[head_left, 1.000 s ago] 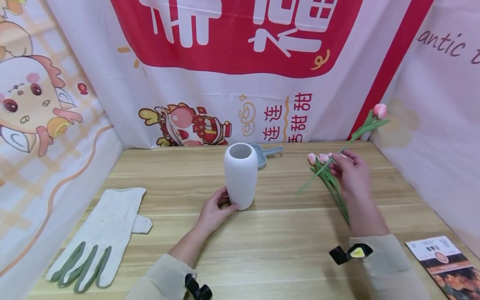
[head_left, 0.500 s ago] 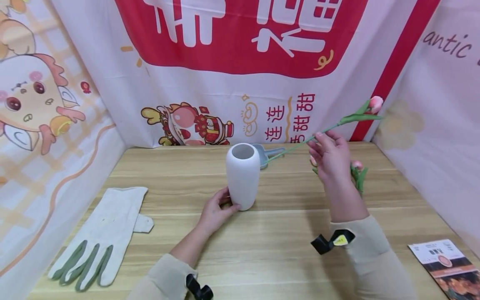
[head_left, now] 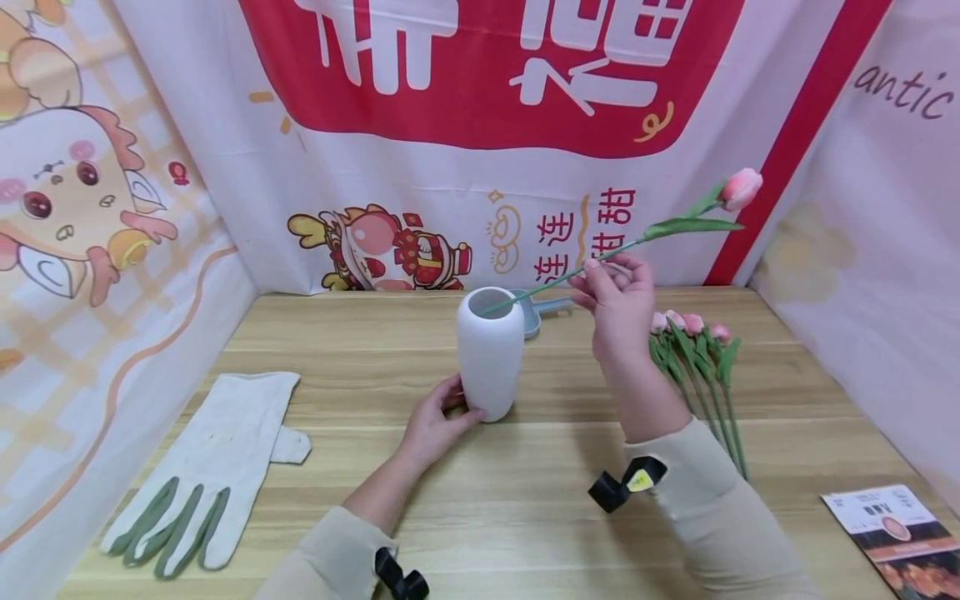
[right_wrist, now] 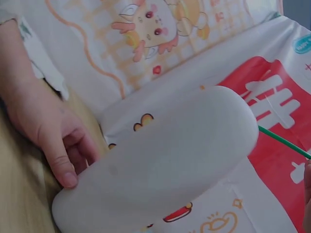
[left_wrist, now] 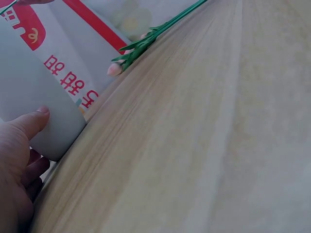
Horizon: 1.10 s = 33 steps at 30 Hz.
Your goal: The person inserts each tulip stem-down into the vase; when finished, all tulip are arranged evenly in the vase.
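A white vase (head_left: 491, 362) stands upright on the wooden table. My left hand (head_left: 437, 425) grips it low down, thumb on the near side and fingers curled behind the base, as the left wrist view shows too. Between thumb and fingers my right hand (head_left: 618, 304) pinches the green stem of a pink artificial tulip (head_left: 690, 223). The flower slants up to the right, and its lower stem end lies in the vase mouth. In the right wrist view the stem (right_wrist: 284, 141) passes behind the vase's rim.
Several more pink tulips (head_left: 701, 358) lie right of my right forearm. A grey-blue small scoop (head_left: 531, 321) lies behind the vase. Left is a white and green glove (head_left: 210, 467); a printed packet (head_left: 892, 533) lies at the right edge. Fabric backdrops (head_left: 420, 175) stand behind.
My right hand has carried the tulip leftward from the other flowers, and its stem end has come into the vase mouth. My left hand keeps its hold on the vase.
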{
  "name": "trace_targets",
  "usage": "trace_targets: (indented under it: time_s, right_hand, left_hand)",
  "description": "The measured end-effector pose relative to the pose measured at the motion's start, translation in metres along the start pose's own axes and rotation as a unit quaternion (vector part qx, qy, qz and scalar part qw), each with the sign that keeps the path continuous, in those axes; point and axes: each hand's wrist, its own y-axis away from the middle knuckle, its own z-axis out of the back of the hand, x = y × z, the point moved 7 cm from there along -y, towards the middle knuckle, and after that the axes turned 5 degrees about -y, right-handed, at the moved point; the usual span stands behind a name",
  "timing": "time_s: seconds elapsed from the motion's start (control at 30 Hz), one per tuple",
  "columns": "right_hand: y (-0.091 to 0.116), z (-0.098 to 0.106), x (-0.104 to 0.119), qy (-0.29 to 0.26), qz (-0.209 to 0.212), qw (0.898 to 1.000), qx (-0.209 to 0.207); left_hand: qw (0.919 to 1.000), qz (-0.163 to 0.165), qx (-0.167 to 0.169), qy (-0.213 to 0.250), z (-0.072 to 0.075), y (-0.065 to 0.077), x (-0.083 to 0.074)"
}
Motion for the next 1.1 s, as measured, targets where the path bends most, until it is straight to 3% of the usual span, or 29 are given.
trace_targets:
  time_s: [0.33, 0.6, 1.1]
  right_hand:
    - [0.011, -0.026, -0.006, 0.087, 0.040, 0.992, 0.077]
    - [0.019, -0.041, -0.016, 0.166, 0.061, 0.974, 0.140]
    - [0.030, -0.051, -0.030, 0.285, 0.077, 0.940, 0.172]
  left_hand:
    - [0.9999, 0.015, 0.000, 0.000, -0.001, -0.001, -0.001]
    - [1.0000, 0.003, 0.004, 0.001, 0.000, 0.000, -0.001]
    - [1.0000, -0.005, 0.006, 0.002, 0.000, 0.003, -0.003]
